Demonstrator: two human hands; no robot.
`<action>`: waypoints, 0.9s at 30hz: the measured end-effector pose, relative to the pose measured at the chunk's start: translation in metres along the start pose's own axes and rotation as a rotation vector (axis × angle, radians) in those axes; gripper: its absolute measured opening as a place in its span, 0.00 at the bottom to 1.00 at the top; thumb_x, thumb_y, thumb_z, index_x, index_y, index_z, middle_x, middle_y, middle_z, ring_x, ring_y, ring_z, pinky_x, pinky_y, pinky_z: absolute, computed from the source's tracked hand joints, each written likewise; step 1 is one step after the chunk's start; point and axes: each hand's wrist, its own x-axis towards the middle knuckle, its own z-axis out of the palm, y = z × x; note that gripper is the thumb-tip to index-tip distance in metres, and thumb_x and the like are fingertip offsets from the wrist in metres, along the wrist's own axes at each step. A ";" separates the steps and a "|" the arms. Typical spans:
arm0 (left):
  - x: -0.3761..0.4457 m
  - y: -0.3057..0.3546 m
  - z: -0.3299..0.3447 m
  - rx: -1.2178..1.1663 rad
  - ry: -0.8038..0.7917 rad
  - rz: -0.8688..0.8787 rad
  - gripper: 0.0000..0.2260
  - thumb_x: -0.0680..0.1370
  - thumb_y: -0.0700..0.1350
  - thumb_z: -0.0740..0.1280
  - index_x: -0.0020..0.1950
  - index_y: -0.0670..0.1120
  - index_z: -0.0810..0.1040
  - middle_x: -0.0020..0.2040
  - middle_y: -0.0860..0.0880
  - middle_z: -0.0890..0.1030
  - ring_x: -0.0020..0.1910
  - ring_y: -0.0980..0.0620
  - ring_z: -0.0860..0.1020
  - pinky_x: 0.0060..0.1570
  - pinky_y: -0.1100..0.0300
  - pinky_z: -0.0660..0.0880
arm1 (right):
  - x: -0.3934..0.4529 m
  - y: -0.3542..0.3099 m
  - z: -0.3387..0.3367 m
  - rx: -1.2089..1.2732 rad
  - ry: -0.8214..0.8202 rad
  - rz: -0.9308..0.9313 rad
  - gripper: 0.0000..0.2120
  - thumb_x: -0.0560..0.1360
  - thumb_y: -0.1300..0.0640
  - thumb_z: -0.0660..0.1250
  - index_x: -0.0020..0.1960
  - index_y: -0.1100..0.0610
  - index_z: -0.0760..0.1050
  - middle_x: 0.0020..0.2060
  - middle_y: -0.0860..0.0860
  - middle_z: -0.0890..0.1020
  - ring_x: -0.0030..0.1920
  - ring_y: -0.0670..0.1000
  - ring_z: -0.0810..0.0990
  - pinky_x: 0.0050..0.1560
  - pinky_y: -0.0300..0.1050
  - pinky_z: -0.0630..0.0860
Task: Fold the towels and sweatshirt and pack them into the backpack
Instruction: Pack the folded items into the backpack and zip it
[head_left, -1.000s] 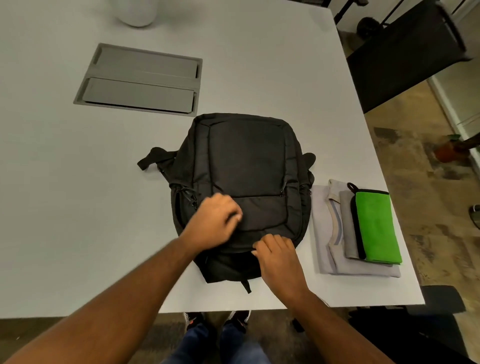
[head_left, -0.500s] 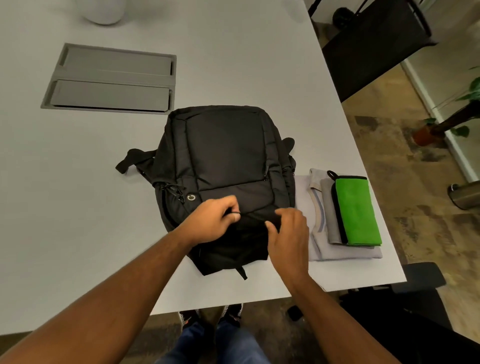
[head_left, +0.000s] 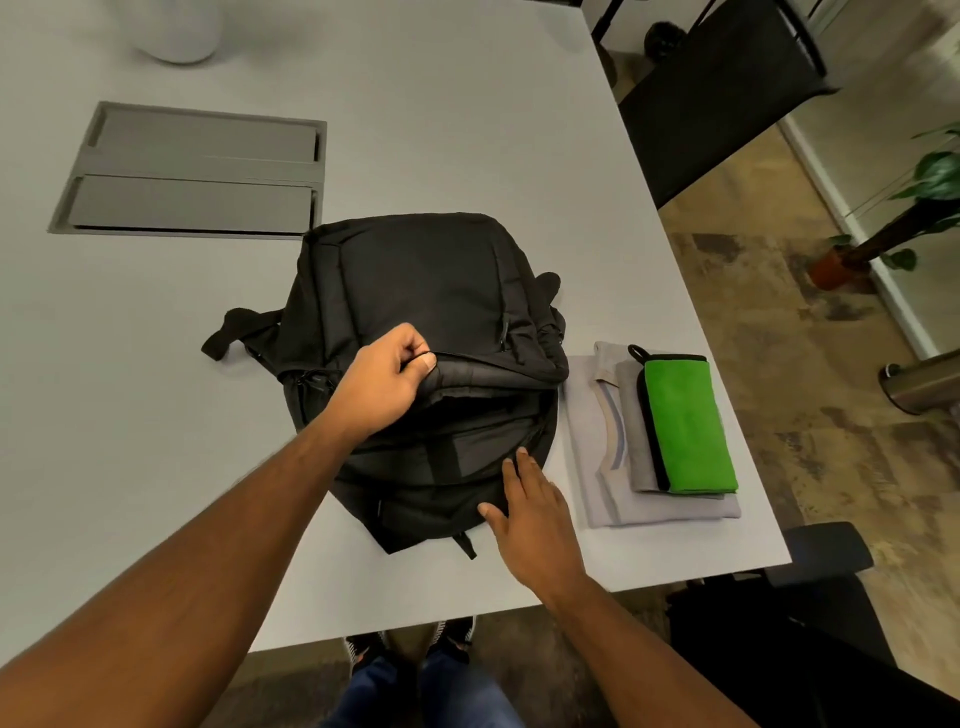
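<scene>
A black backpack (head_left: 415, 322) is laid flat on the white table (head_left: 467, 130), its main compartment opened toward the near edge. The upper flap is pinched and lifted by the left hand (head_left: 379, 384), fingers curled round the fabric. The right hand (head_left: 535, 519) is rested with straight fingers on the pack's near right edge. Just beside the pack, a folded sweatshirt (head_left: 597, 467) is topped by a grey towel (head_left: 641, 441) and a green towel (head_left: 691, 421).

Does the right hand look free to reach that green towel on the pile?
Probably yes. The right hand lies open against the backpack, holding nothing. The green towel tops the folded pile beside it, uncovered, with nothing between them.
</scene>
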 end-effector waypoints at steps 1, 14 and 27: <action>0.000 -0.001 0.002 0.004 -0.002 -0.009 0.07 0.82 0.47 0.66 0.45 0.51 0.73 0.36 0.48 0.80 0.32 0.56 0.73 0.39 0.55 0.71 | 0.000 0.003 -0.001 -0.016 -0.017 -0.011 0.38 0.79 0.32 0.40 0.83 0.50 0.45 0.83 0.49 0.44 0.82 0.50 0.44 0.80 0.50 0.46; -0.001 -0.013 0.029 0.171 -0.175 -0.131 0.06 0.81 0.47 0.68 0.45 0.50 0.75 0.37 0.50 0.81 0.35 0.53 0.76 0.40 0.53 0.72 | 0.019 0.094 -0.070 -0.103 0.374 0.119 0.24 0.81 0.50 0.65 0.73 0.58 0.69 0.72 0.57 0.72 0.72 0.59 0.70 0.71 0.59 0.69; -0.012 -0.013 0.046 0.265 -0.316 -0.054 0.05 0.81 0.43 0.67 0.46 0.51 0.75 0.42 0.54 0.77 0.39 0.57 0.74 0.41 0.62 0.69 | 0.045 0.214 -0.109 0.446 0.306 0.722 0.45 0.70 0.29 0.68 0.73 0.59 0.65 0.65 0.64 0.73 0.62 0.67 0.75 0.62 0.65 0.75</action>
